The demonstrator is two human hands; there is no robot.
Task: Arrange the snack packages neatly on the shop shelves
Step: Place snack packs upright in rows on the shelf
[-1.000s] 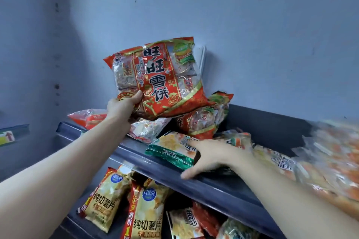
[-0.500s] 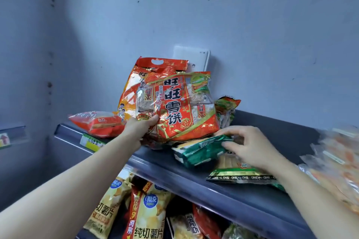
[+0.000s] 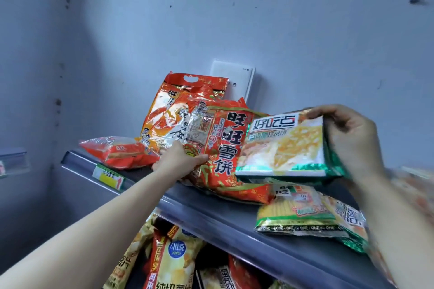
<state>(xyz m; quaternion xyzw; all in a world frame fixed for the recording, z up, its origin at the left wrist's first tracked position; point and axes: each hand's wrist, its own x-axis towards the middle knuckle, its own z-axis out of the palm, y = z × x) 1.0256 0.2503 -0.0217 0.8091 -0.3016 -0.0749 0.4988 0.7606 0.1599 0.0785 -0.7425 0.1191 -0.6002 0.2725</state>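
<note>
— Where is the left hand [image 3: 180, 159]?

— On the top shelf [image 3: 234, 220], at the lower left corner of the red rice-cracker bag [image 3: 223, 148]. Its grip is closed on that corner, thumb on the front. The bag stands tilted, its bottom edge on the shelf, leaning against a taller orange bag [image 3: 169, 112] with a cut-out handle.

— And the right hand [image 3: 352, 141]?

— Raised above the shelf, holding a green-edged pack [image 3: 281, 148] by its right end, fingers curled over the top edge. The pack is clear of the shelf and overlaps the red bag's right side.

— What lies under it?

— A yellow-and-green pack [image 3: 296, 213] lies flat near the shelf's front edge, with another green pack [image 3: 350, 218] just beside it, partly behind the right forearm.

— Anything at the left end?

— A small red pack [image 3: 119, 151] lies flat, touching the orange bag. A price label [image 3: 109, 176] sits on the shelf rail below it. A white box [image 3: 237, 77] leans on the wall [image 3: 305, 42] behind the bags.

— Below?

— Crisp bags [image 3: 173, 260] stand on the lower shelf.
</note>
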